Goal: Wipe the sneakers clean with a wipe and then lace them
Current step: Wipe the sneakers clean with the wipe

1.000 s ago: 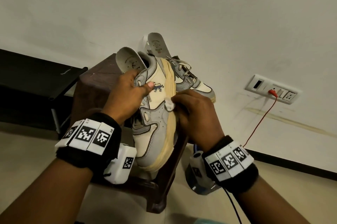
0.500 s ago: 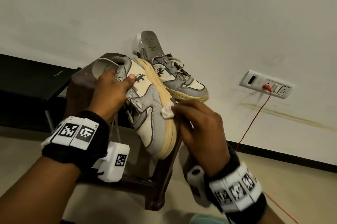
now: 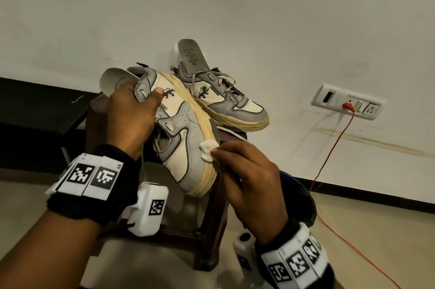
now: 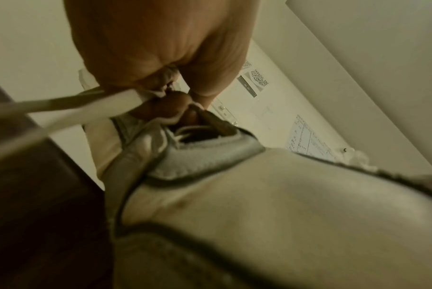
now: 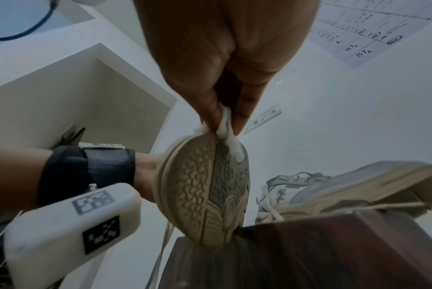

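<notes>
Right fingertips (image 5: 237,125): thumb and forefinger pressed together on a small white wipe (image 3: 208,150); its free end lies against the yellowed midsole near the toe.
Right hand (image 3: 249,178): back of hand up, below and right of the held shoe, other fingers curled under.
Left fingers (image 4: 178,103): hooked into the collar of the held sneaker (image 3: 186,138); thumb laid on the outer side beside the dark lion logo.
Left hand (image 3: 131,121): clamped on the heel end, carrying the shoe above the stool.
Held sneaker: cream and grey, tipped on its side, toe pointing down toward the camera, tread facing right; grooved outsole plain in the right wrist view.
Insole (image 3: 113,81): pale, sticking out of the heel opening above the left hand.
Loose lace (image 4: 69,109): runs out from under the left fingers; an end hangs below the shoe.
Second sneaker (image 3: 226,102): upright on the stool, just behind the held one, partly laced, its grey insole standing up from the heel.
Stool (image 3: 211,222): dark wood, set near the wall.
Wall socket (image 3: 346,105): right of the shoes, red cable (image 3: 329,161) plugged in and trailing to the floor.
</notes>
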Tool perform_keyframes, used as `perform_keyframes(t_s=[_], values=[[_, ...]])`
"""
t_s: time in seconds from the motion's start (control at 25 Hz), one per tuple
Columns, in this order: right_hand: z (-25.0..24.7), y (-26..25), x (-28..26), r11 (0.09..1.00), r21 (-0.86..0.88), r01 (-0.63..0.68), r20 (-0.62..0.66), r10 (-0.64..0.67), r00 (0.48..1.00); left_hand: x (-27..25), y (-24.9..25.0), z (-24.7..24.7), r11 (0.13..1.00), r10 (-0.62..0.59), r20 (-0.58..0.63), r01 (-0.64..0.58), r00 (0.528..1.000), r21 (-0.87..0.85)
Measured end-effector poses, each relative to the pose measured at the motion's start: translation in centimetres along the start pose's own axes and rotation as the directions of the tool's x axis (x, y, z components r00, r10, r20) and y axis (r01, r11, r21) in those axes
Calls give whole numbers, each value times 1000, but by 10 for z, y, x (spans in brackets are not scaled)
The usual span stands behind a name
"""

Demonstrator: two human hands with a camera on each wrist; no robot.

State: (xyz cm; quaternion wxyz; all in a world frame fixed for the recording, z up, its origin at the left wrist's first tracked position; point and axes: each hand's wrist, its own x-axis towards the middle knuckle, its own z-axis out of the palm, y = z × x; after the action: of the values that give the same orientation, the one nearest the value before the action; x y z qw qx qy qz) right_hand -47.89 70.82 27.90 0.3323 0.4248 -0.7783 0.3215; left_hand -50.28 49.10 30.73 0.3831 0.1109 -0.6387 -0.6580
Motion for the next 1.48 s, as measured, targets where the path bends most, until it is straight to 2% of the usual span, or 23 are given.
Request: perform_keyframes(t_s=[0.12, 0.2, 0.28, 0.32, 0.4, 0.48, 0.52, 0.56, 0.6, 0.68, 0.76, 0.84, 0.92, 1.0, 1.12, 1.2, 1.32, 1.48], values=[[15, 6, 2, 999, 16, -41, -122, 43, 992, -6, 4, 3, 995, -24, 90, 33, 996, -91], [18, 12, 6, 997, 36, -73, -182, 78, 980, -5, 7, 0, 994, 9, 185, 11, 983, -108], [17, 17, 11, 992, 56, -115, -205, 124, 971, -4, 5, -1, 994, 106, 229, -112, 968, 10], [18, 18, 12, 990, 61, -130, -209, 140, 968, -3, 5, -2, 977, 163, 209, -187, 964, 101], [18, 21, 14, 987, 75, -145, -220, 158, 963, -6, 5, 2, 875, 319, 145, -350, 937, 335], [18, 23, 13, 984, 89, -153, -226, 169, 959, -15, 5, 8, 641, 489, 162, -479, 857, 600], [18, 25, 14, 982, 97, -160, -226, 178, 958, -19, 7, 11, 532, 503, 200, -483, 841, 695], [17, 27, 14, 980, 104, -167, -221, 187, 957, -22, 9, 13, 473, 461, 228, -455, 858, 754], [17, 28, 14, 979, 105, -174, -215, 193, 957, -23, 10, 13, 453, 392, 246, -418, 887, 787], [14, 30, 13, 978, 88, -189, -195, 203, 960, -24, 12, 9, 488, 295, 278, -395, 914, 779], [10, 33, 15, 974, 81, -212, -160, 223, 962, -22, 14, 3, 571, 233, 349, -419, 908, 706], [5, 40, 21, 973, 74, -220, -121, 227, 966, -24, 14, -1, 570, 168, 495, -493, 853, 657], [4, 50, 33, 970, 69, -231, -76, 236, 969, -22, 11, -4, 510, 137, 620, -591, 773, 625], [5, 59, 46, 961, 75, -267, -19, 269, 963, -18, 9, -7, 445, 127, 689, -662, 714, 603], [3, 63, 51, 956, 73, -285, 22, 284, 959, -17, 8, -6, 292, 123, 717, -716, 686, 634], [-2, 57, 40, 961, 61, -271, 27, 270, 962, -17, 9, -2, 251, 139, 720, -728, 680, 638], [-14, 41, 12, 966, 38, -257, 47, 255, 966, -15, 7, 3, 322, 120, 696, -691, 708, 648], [-26, 33, -9, 970, 39, -241, 140, 234, 962, -15, 5, 7, 406, 105, 676, -651, 730, 641]])
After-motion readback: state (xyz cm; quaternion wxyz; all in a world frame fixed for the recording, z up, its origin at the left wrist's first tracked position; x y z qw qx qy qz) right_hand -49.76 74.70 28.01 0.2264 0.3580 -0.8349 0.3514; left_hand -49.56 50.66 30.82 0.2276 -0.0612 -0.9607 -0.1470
